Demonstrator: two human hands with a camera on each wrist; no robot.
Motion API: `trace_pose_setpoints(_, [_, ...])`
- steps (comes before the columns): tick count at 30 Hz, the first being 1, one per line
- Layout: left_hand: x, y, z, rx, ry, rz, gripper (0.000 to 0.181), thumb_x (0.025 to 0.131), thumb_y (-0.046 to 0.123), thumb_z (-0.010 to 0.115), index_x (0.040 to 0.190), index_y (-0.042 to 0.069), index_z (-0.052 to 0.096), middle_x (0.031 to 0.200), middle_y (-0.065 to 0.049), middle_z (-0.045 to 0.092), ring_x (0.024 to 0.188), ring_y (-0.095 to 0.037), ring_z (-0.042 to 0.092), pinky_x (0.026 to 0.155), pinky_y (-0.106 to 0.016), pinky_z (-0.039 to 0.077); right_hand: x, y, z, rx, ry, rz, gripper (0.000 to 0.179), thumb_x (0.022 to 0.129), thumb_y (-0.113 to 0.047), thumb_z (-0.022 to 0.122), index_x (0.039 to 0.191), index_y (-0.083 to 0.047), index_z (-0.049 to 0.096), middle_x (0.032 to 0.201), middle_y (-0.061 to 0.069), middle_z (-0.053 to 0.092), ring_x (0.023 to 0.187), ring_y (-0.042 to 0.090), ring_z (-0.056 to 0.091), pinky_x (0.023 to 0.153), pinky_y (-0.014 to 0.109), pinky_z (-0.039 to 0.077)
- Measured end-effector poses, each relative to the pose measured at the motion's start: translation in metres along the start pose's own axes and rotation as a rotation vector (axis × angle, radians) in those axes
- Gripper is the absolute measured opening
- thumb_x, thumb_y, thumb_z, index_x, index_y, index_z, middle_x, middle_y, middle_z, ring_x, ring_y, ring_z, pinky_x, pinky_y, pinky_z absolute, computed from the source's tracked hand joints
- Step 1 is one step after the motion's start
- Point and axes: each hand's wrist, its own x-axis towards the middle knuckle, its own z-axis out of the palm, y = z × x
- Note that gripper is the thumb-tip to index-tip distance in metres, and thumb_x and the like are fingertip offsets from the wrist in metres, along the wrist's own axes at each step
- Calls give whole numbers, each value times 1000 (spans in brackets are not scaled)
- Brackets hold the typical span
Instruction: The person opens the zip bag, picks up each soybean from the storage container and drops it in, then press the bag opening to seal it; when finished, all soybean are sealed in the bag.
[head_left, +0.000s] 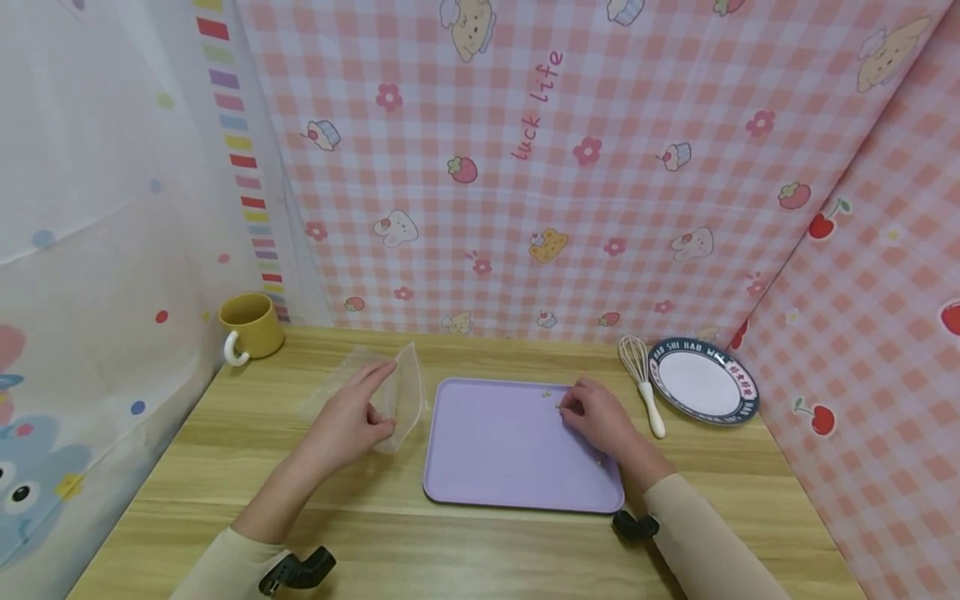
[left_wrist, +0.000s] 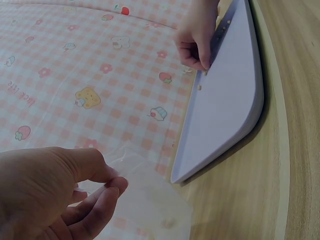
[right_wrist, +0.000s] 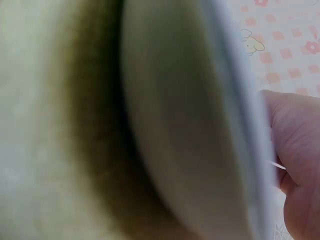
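Observation:
My left hand (head_left: 352, 421) holds a clear plastic bag (head_left: 408, 400) by its mouth, left of a lilac tray (head_left: 502, 442). In the left wrist view, thumb and fingertips meet at the edge of the bag (left_wrist: 155, 200). My right hand (head_left: 596, 412) is over the tray's far right part, its thumb and fingers pinching at a small yellowish piece (left_wrist: 205, 73). Other small yellowish pieces (head_left: 546, 394) lie on the tray near it. In the right wrist view, a blurred pale edge hides much of the right hand (right_wrist: 300, 155), and its fingertips are out of sight.
A white-handled whisk (head_left: 642, 383) and a dark-rimmed plate (head_left: 703, 382) lie to the right of the tray. At the far left stands a yellow mug (head_left: 255, 325) with a white handle. Patterned cloth (head_left: 480, 217) hangs behind the wooden table (head_left: 390, 550).

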Motion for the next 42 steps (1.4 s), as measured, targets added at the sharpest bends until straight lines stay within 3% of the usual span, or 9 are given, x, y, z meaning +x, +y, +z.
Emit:
trace_pose_setpoints(10, [0,0,0,1,2,8,87,87,-3,83,165,-1,46,166,-21,47,72,-5,66,65,-26,58,-6,-4,-3,22,65,-77,7,92,-6,84,93,-10,79,93,-3,62,87,17,59,79,40,54])
trace_pose_setpoints(16, [0,1,-1,-1,2,4,87,87,-3,83,165,-1,45,166,-20,47,72,-5,66,65,-26,58,-6,-17,-8,60,139,-190,10,89,-2,85,94,-9,78,96,0,64,90,20,63,79,39,57])
trace_pose_setpoints(22, [0,1,0,-6,3,10,87,87,-4,83,165,-2,46,165,-21,48,71,-5,66,65,-26,58,-4,-41,-12,92,211,-350,8,90,-1,83,94,-6,78,93,1,66,86,21,63,75,35,56])
trace_pose_setpoints(34, [-1,1,1,-6,-2,7,87,87,-5,84,165,-2,45,165,-21,48,72,-5,66,65,-26,58,3,-96,-9,152,296,-515,15,90,2,85,96,-9,77,96,1,66,88,19,62,76,33,55])
trace_pose_setpoints(42, [-1,-1,1,-5,-7,-7,87,88,-3,84,166,0,45,168,-20,45,72,-4,66,66,-25,58,12,-130,-3,199,332,-575,24,85,8,87,96,-11,76,96,0,67,87,18,62,74,32,55])
